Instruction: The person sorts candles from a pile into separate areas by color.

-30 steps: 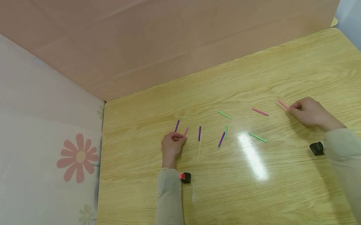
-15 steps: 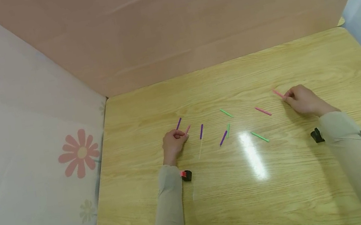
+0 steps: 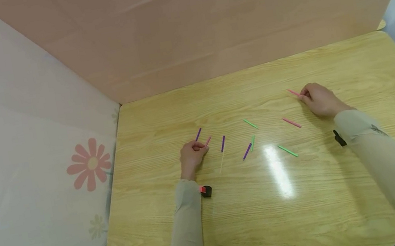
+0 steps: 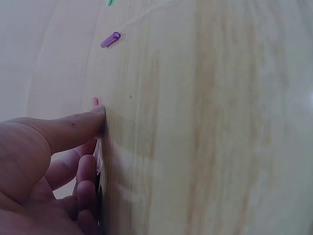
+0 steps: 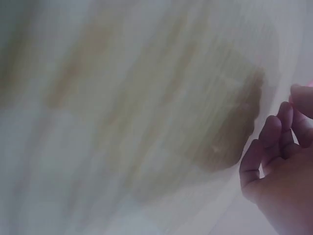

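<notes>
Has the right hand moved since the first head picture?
Yes: against the pink stick lying on the table, the right hand has shifted left and forward.

A shiny wood table
Brown wall at the top, white wall at the left with a pink flower.

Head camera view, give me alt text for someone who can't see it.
A person's left hand pinches one pink stick and their right hand another, at a wood-grain table. Purple sticks, green sticks and a loose pink stick lie scattered between the hands.
</notes>
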Demonstrator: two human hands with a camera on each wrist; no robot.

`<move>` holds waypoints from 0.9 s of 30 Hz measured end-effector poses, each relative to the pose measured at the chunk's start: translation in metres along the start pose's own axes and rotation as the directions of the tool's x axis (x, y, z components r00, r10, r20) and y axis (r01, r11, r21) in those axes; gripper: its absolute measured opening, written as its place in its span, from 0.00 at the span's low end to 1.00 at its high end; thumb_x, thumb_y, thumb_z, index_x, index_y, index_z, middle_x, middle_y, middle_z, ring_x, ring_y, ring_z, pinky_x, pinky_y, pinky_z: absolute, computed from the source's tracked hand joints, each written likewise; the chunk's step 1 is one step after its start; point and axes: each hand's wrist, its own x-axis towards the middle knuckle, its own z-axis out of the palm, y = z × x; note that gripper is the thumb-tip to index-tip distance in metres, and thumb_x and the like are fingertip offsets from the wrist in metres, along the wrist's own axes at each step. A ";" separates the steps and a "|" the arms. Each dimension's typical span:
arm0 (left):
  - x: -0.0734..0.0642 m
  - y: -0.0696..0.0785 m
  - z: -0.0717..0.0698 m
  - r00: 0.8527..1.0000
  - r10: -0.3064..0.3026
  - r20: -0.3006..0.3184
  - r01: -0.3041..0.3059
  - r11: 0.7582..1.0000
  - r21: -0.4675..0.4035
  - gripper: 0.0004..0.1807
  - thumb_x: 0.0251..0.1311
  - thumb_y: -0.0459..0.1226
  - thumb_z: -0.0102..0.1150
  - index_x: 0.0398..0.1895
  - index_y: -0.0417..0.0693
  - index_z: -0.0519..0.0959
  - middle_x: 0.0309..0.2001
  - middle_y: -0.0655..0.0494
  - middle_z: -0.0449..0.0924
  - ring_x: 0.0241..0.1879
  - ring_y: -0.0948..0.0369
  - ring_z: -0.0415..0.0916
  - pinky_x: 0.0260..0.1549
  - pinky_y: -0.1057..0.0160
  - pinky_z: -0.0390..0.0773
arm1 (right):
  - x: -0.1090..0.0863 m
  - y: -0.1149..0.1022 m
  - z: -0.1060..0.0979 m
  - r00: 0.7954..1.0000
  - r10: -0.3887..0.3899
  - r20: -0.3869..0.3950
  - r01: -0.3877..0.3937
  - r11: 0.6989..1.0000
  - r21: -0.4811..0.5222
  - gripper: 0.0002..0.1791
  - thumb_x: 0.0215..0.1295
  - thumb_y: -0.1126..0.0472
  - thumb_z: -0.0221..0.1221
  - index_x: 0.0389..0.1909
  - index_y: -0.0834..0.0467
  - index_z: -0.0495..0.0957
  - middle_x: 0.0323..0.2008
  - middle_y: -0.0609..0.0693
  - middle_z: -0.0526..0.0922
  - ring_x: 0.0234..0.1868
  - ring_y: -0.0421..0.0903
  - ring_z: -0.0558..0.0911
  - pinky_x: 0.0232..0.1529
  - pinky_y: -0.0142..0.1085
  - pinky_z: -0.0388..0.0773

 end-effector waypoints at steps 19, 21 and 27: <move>0.000 -0.002 -0.001 1.000 0.000 0.015 0.000 0.999 -0.042 0.08 0.54 0.41 0.70 0.30 0.46 0.83 0.26 0.59 0.74 0.28 0.61 0.69 0.29 0.66 0.66 | 0.052 -0.024 0.004 0.998 0.009 0.067 -0.001 0.992 -0.124 0.17 0.75 0.58 0.43 0.51 0.68 0.68 0.46 0.67 0.75 0.44 0.60 0.74 0.46 0.56 0.69; 0.000 -0.002 -0.001 1.000 0.002 0.017 -0.002 0.999 -0.049 0.08 0.54 0.41 0.70 0.30 0.46 0.83 0.25 0.59 0.74 0.27 0.62 0.69 0.28 0.66 0.66 | 0.054 -0.027 0.004 0.997 0.020 0.074 -0.011 0.993 -0.118 0.18 0.76 0.57 0.42 0.52 0.68 0.68 0.46 0.67 0.74 0.45 0.60 0.74 0.47 0.57 0.69; -0.002 -0.002 -0.001 1.000 0.003 0.016 -0.002 0.999 -0.048 0.08 0.54 0.41 0.70 0.30 0.46 0.83 0.24 0.59 0.74 0.26 0.62 0.69 0.27 0.66 0.66 | 0.064 -0.030 0.009 0.998 0.015 0.067 -0.006 0.992 -0.128 0.16 0.75 0.58 0.44 0.52 0.67 0.68 0.46 0.67 0.75 0.46 0.61 0.75 0.47 0.57 0.70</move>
